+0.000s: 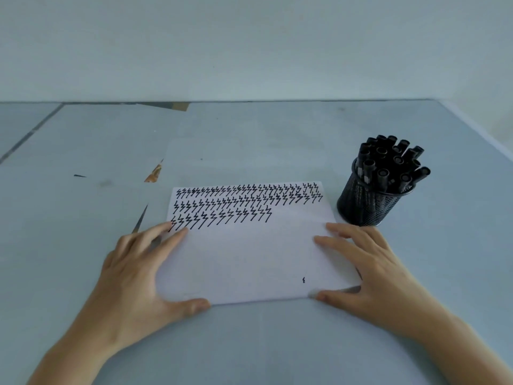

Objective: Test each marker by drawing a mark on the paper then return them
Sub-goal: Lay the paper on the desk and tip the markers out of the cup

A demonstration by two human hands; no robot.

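A white sheet of paper [249, 257] lies on the table in front of me, its upper part filled with three rows of black zigzag marks and one tiny mark near its lower right. My left hand [138, 270] rests flat on the sheet's left edge, fingers straight, thumb at the bottom edge. My right hand [369, 270] lies flat on the right edge in the same way. Neither hand holds a marker. A black mesh cup [369, 201] stands just beyond the paper's top right corner, packed with several black capped markers [388, 159].
The pale blue-grey table [249, 343] runs back to a plain wall. Another blank sheet [236, 159] lies behind the marked one. A small orange scrap [154, 175] and a thin dark sliver [140, 220] sit left of the paper.
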